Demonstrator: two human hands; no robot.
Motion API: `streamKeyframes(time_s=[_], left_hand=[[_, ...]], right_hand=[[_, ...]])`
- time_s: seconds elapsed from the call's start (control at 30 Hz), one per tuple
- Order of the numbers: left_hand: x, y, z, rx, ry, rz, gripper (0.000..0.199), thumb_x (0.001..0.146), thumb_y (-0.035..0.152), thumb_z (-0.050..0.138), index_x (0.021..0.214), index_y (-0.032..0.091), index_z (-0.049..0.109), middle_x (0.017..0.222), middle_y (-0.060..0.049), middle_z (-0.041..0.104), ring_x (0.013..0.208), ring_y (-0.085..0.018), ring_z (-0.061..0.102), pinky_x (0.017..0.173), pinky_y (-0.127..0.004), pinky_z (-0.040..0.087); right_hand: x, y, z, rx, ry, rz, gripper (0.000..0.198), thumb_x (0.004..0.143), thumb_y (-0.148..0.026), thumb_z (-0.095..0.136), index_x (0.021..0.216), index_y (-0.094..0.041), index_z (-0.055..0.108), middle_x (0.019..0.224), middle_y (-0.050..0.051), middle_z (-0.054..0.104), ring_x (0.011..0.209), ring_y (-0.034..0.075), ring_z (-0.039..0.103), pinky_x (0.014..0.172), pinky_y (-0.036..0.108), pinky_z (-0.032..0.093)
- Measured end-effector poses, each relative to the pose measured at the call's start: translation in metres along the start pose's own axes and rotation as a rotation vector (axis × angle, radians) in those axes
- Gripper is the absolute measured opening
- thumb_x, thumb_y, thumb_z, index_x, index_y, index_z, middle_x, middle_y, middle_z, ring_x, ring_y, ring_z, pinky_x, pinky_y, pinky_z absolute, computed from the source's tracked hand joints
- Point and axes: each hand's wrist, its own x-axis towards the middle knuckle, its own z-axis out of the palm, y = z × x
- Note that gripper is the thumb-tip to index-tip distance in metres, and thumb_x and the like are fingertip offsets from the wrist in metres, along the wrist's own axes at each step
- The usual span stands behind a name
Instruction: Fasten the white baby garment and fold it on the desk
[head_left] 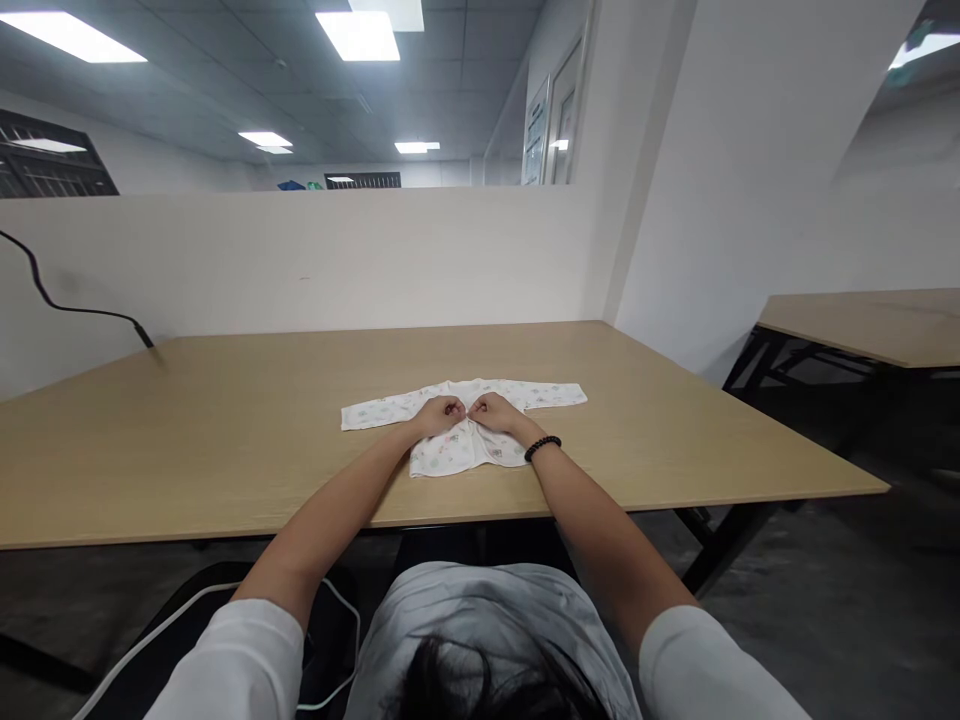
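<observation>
White patterned shirt: laid on the wooden table, sleeves spread sideways.
Left hand: shirt's front is pinched mid-chest by fingertips.
Right hand: shirt's front is pinched alongside; black bracelet worn.

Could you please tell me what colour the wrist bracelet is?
The bracelet is black, seen best in the head view.

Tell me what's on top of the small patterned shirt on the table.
The left hand and right hand are over the middle of the shirt, nearly meeting. The part directly beneath them is covered, and exactly what they pinch cannot be made out.
</observation>
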Motion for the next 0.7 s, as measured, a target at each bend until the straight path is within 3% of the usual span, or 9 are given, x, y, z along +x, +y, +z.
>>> streamKeyframes(time_s=[0.27,0.5,0.7], left_hand=[[-0.002,0.007,-0.002,0.019,0.070,-0.114,0.026,0.074,0.039,0.056,0.063,0.017,0.064,0.056,0.003,0.052,0.056,-0.013,0.046,0.052,-0.023,0.033],[0.001,0.006,0.000,0.080,0.061,-0.095,0.017,0.072,0.031,0.053,0.063,0.018,0.059,0.059,0.002,0.055,0.060,-0.014,0.048,0.054,-0.024,0.034],[0.000,0.006,0.002,0.120,0.076,-0.073,0.012,0.073,0.025,0.055,0.063,0.019,0.056,0.061,0.002,0.055,0.064,-0.016,0.050,0.060,-0.026,0.038]], right_hand=[[-0.004,-0.008,0.002,-0.080,0.030,-0.032,0.010,0.080,-0.018,0.059,0.071,-0.015,0.062,0.073,0.003,0.066,0.068,0.013,0.054,0.062,0.021,0.038],[-0.004,-0.009,-0.003,0.019,-0.019,0.046,0.013,0.074,-0.016,0.056,0.062,-0.015,0.060,0.058,-0.001,0.058,0.061,0.013,0.051,0.058,0.022,0.035],[-0.005,-0.012,-0.005,0.127,-0.016,0.112,0.010,0.070,-0.018,0.057,0.064,-0.014,0.063,0.059,-0.001,0.059,0.059,0.013,0.051,0.055,0.022,0.036]])
